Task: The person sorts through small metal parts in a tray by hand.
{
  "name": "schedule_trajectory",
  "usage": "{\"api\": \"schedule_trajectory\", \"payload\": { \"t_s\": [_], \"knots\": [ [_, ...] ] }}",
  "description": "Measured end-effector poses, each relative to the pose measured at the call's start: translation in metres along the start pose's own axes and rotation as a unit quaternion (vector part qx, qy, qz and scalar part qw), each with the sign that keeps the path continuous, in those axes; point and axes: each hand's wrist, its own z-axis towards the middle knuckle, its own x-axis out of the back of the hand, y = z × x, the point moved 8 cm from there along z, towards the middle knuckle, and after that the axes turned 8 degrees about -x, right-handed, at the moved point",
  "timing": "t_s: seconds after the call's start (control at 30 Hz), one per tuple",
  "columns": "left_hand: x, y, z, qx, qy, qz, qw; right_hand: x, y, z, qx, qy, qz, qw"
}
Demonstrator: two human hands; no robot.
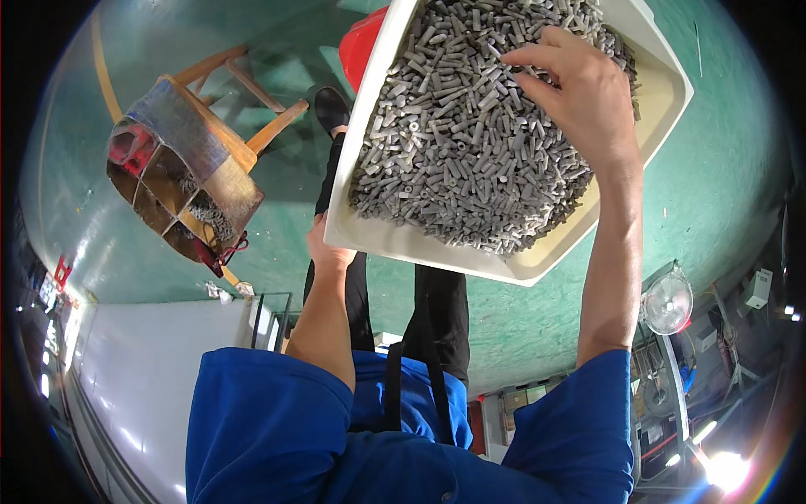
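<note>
A deep cream-white plastic bin [369,235] holds a heap of small grey cylindrical pieces [470,143], some showing a hole in the end. At its near left corner, my left hand [330,244] grips the outer wall and rim, its fingers partly hidden by the bin. Over the heap at the upper right is my right hand [579,84], thumb and forefinger curled in a pinch. A small grey cylindrical piece seems to sit between these fingertips, though it blends with the heap. The other fingers are bent.
At the left stands a wooden stool [252,88] with a worn divided box [168,189] holding red cloth and more grey pieces. A red object [361,46] shows behind the bin. A fan [667,302] stands at right on the green floor [520,328]; a white panel [159,370] lies at lower left.
</note>
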Motion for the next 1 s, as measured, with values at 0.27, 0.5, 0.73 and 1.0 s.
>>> {"api": "schedule_trajectory", "payload": {
  "t_s": [0.27, 0.5, 0.73, 1.0],
  "knots": [
    [0.005, -0.003, -0.009, 0.012, 0.012, -0.008, 1.0, 0.0, -0.022, 0.0, 0.036, 0.037, -0.088, 0.995],
    [-0.028, -0.024, -0.018, 0.072, 0.033, -0.175, 0.981, 0.001, -0.023, -0.005, 0.082, 0.068, -0.115, 0.988],
    [-0.003, -0.002, -0.017, 0.044, 0.025, -0.047, 0.998, 0.005, -0.018, -0.009, 0.081, 0.087, -0.112, 0.987],
    [0.007, 0.009, -0.015, -0.021, 0.049, 0.017, 0.998, 0.021, 0.011, -0.013, -0.235, 0.026, 0.187, 0.954]
  ]
}}
